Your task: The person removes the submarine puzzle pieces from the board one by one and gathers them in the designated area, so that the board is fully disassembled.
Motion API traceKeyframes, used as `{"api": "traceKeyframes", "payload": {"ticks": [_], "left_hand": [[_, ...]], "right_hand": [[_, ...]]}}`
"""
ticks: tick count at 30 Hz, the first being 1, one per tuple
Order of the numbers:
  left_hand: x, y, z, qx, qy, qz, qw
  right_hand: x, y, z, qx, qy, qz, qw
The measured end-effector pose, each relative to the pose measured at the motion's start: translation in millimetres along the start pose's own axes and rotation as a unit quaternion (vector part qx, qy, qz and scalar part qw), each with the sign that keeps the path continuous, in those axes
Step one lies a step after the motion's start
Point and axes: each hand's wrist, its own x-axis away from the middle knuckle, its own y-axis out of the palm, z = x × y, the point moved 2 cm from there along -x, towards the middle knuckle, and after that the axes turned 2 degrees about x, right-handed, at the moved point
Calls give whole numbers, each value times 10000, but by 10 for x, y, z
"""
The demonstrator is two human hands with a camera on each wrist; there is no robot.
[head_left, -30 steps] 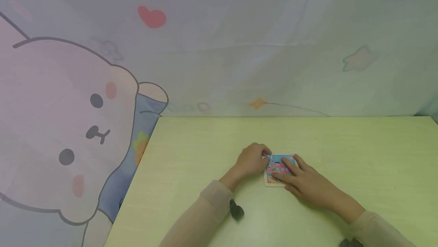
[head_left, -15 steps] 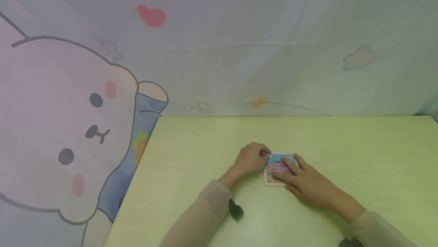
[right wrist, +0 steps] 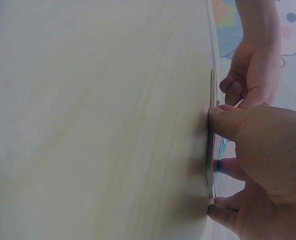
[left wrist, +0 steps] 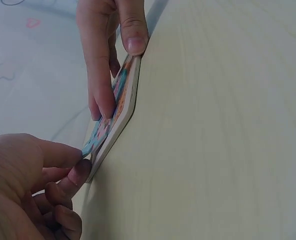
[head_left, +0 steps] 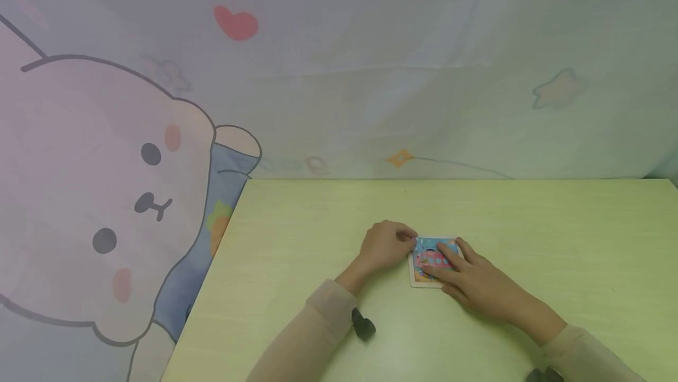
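A small square puzzle board (head_left: 425, 285) with a pale rim and a blue, pink and orange picture lies on the table. At its far left corner, my left hand (head_left: 385, 245) pinches a thin blue puzzle piece (left wrist: 92, 144) between thumb and a finger; in the left wrist view this end tilts up from the rim. My right hand (head_left: 484, 285) grips the board, with its thumb at the near edge and an outer finger at the far right edge. Two more of its fingers press on the picture and hide part of it.
A pale yellow-green table (head_left: 318, 211) surrounds the board. Behind it hangs a cloth (head_left: 371, 76) printed with a bear, a heart and stars. Dark wrist mounts (head_left: 363, 324) hang by both sleeves.
My left hand has shifted slightly left, still at the board's far left corner. My right hand and the board have barely moved.
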Motion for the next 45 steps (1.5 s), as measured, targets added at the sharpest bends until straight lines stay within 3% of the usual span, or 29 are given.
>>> {"api": "traceKeyframes", "payload": {"ticks": [20,29,35,45], "left_hand": [[-34,76,-86,371,-184,156,9990],[-34,77,-77,405,-185,161,9989],[-5,67,-57,454,-82,213,9987],[47,63,-70,652,-175,178,9976]], "right_hand": [[-63,-43,-28,124,323,-588,9977],[-127,-73,-76,80,775,-1000,9919],[-147,-99,-111,87,833,-1073,9907],[-132,-118,-174,163,788,-971,9920]]}}
